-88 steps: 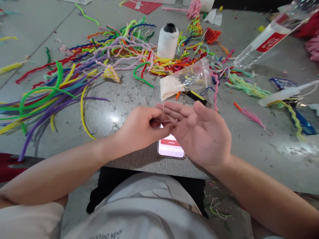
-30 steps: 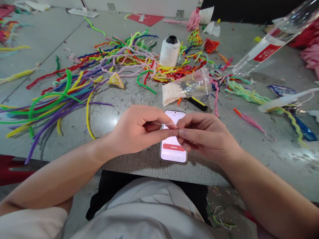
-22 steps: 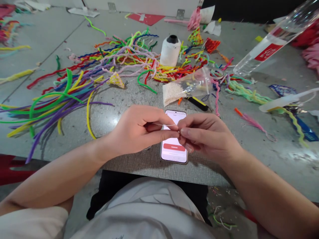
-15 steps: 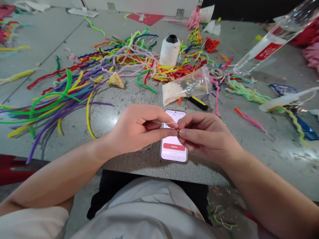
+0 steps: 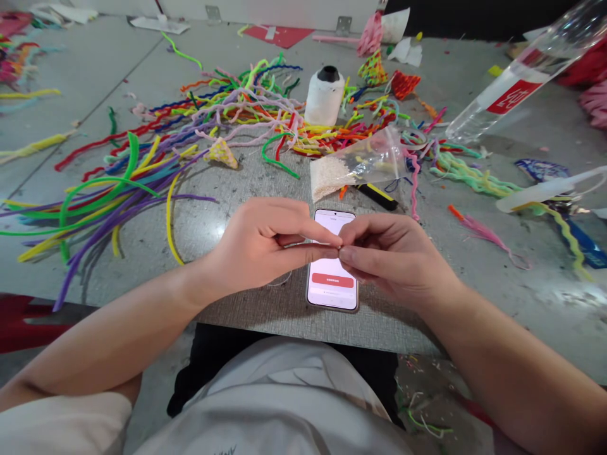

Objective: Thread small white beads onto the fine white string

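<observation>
Both hands meet fingertip to fingertip above a lit smartphone [image 5: 332, 296] lying on the table. My left hand [image 5: 270, 243] is closed, thumb and index finger pinching a thin white thread [image 5: 301, 243]. A faint loop of the thread [image 5: 281, 281] hangs below that hand. My right hand [image 5: 391, 256] is also closed, its thumb and index finger pinched on a tiny pale bead-like piece at the meeting point, mostly covered by the fingertips. Just beyond the hands lies a clear zip bag [image 5: 374, 158] holding small whitish beads [image 5: 328, 175].
Fuzzy coloured stems [image 5: 128, 189] spread over the left and middle. A white thread cone [image 5: 325, 98] stands behind the bag. A yellow-black cutter [image 5: 378, 196] lies by it. Right of these are a tilted water bottle [image 5: 515, 82], a white nozzle bottle [image 5: 535, 191] and a pink tassel [image 5: 488, 235].
My left index finger has straightened and come down closer to the thumb, at the right fingertips. Less of the white thread shows between the left fingers. The right hand has barely moved.
</observation>
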Tool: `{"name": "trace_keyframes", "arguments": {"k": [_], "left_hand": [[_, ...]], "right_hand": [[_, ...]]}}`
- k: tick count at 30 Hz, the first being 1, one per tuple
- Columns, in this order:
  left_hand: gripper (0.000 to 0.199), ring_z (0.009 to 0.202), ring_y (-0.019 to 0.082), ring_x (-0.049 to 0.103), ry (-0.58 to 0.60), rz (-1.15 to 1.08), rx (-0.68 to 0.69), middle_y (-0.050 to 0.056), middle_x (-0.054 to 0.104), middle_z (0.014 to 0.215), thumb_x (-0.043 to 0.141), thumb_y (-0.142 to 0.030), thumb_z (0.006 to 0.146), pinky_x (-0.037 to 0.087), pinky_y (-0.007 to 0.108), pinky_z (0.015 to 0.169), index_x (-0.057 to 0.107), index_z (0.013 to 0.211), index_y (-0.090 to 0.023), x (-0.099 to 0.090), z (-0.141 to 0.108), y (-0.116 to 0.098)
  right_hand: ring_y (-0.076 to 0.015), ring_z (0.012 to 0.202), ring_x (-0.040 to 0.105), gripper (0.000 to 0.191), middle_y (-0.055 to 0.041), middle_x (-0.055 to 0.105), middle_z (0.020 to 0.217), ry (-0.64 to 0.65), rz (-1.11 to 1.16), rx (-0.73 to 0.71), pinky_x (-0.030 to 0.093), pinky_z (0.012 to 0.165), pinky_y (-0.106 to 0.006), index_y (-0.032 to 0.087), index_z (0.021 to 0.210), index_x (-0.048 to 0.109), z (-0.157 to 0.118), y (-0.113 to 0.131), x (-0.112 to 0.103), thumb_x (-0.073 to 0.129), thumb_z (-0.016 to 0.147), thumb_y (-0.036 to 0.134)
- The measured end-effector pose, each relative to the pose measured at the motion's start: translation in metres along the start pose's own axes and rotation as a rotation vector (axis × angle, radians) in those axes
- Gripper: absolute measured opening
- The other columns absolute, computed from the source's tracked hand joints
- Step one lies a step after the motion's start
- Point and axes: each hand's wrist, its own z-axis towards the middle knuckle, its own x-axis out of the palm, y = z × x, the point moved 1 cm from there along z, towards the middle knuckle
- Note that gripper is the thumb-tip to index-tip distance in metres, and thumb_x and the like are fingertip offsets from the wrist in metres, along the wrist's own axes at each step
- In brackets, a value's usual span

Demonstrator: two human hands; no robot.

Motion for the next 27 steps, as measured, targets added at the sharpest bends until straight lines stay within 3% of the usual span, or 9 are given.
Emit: {"name": "trace_keyframes", "arguments": {"k": [16, 21, 27], "left_hand": [[0.008, 0.053, 0.009, 0.040, -0.019, -0.023, 0.051, -0.008, 0.045, 0.058, 0.088, -0.022, 0.089, 0.034, 0.027, 0.052, 0.080, 0.088, -0.023, -0.0001, 0.0012, -0.0029], [0.014, 0.054, 0.012, 0.043, -0.007, 0.038, -0.030, -0.006, 0.045, 0.056, 0.088, -0.036, 0.091, 0.034, 0.029, 0.053, 0.080, 0.086, -0.025, 0.0000, 0.0005, -0.0020], [0.007, 0.051, 0.011, 0.042, 0.017, 0.023, -0.019, -0.006, 0.049, 0.057, 0.085, -0.031, 0.092, 0.033, 0.030, 0.052, 0.081, 0.087, -0.027, -0.0005, 0.0003, -0.0039]], "right_hand": [[-0.0126, 0.062, 0.062, 0.026, -0.0007, 0.071, 0.073, -0.025, -0.005, 0.026, 0.052, 0.057, -0.026, 0.022, 0.078, 0.081, -0.0007, 0.0009, 0.0031, 0.102, 0.071, 0.036], [-0.0123, 0.059, 0.059, 0.025, -0.0004, 0.070, 0.071, -0.006, -0.023, 0.044, 0.048, 0.053, -0.026, 0.022, 0.080, 0.081, -0.0007, -0.0005, 0.0008, 0.100, 0.072, 0.036], [-0.0115, 0.057, 0.056, 0.024, 0.0000, 0.069, 0.069, -0.018, -0.031, 0.036, 0.046, 0.051, -0.027, 0.022, 0.080, 0.082, -0.0015, 0.0005, 0.0017, 0.099, 0.074, 0.038]]}}
